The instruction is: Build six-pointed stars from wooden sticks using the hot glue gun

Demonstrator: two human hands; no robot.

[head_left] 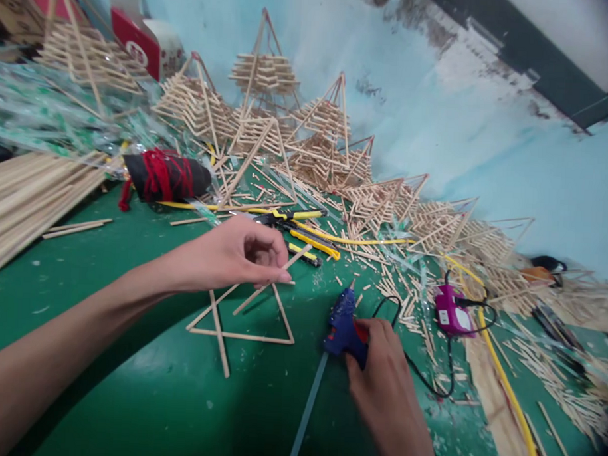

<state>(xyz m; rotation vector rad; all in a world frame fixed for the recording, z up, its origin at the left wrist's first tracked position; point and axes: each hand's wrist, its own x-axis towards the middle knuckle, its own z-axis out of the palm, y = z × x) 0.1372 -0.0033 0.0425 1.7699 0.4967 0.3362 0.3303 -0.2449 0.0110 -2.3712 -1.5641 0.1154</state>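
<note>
My left hand (243, 252) is closed in a pinch on a thin wooden stick (298, 256), which slants above the green table. Beneath it, a triangle of wooden sticks (247, 337) lies flat, with another stick (221, 345) crossing its left side. My fingers hide part of the triangle's top. My right hand (388, 384) is wrapped around the handle of a blue glue gun (341, 319), to the right of the triangle. The gun's nozzle points away from me, and a long clear glue stick (308, 409) trails from its back.
Pliers and a yellow cutter (316, 244) lie beyond my left hand. Stick pyramids (267, 74) line the wall. Long sticks (40, 192) and a red-corded dark roll (169, 175) sit left. A purple power block (453, 313), black cable and yellow cord (508, 388) are right, among stick offcuts.
</note>
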